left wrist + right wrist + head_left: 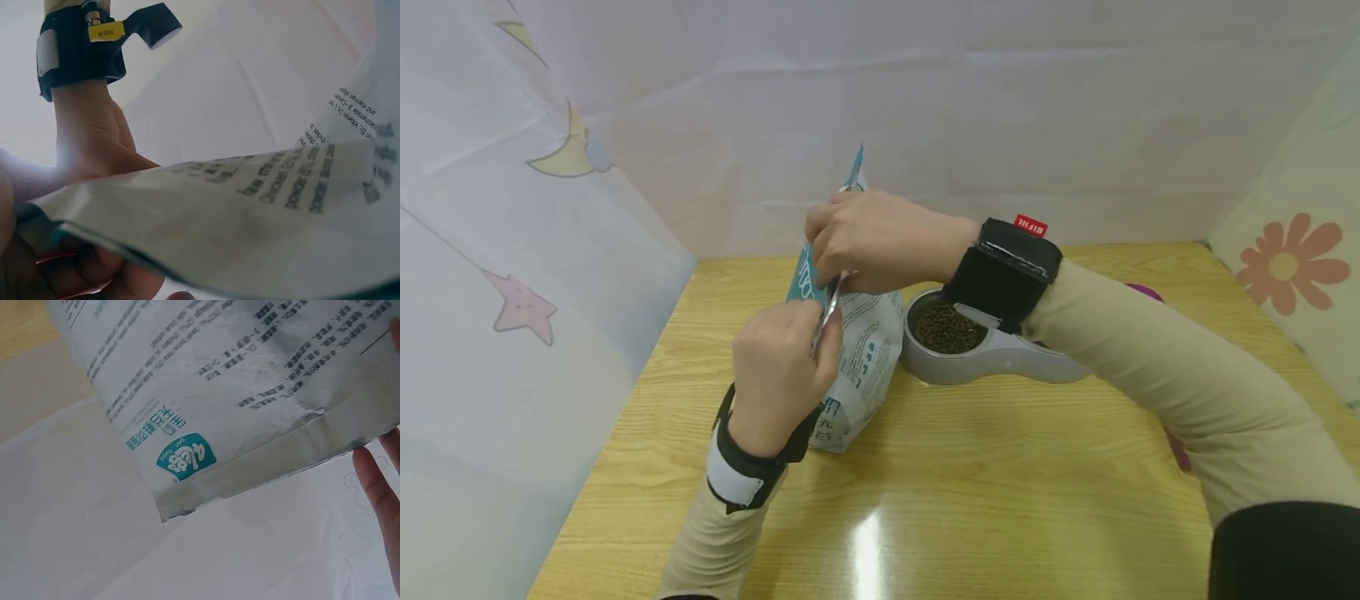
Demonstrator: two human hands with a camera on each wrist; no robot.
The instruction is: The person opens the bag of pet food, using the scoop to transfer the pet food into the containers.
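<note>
Head view. A pet-food bag stands upright on the wooden desk, just left of a grey bowl filled with brown kibble. The left hand pinches the bag's top edge from the near side; the right hand curls over the same edge from the far side, so both grips close on the bag. The right forearm hides part of the bowl, and a purple object behind the sleeve is mostly cut off.

Left wrist view. The bag, blurred and very close, fills the lower frame; the left hand's fingers lie dark beneath it. The right hand holds the far end.

Right wrist view. The bag's sealed top strip crosses the frame, with a teal logo. Only the fingertips show at the right margin, just beside that edge; the grip itself is out of frame.
</note>
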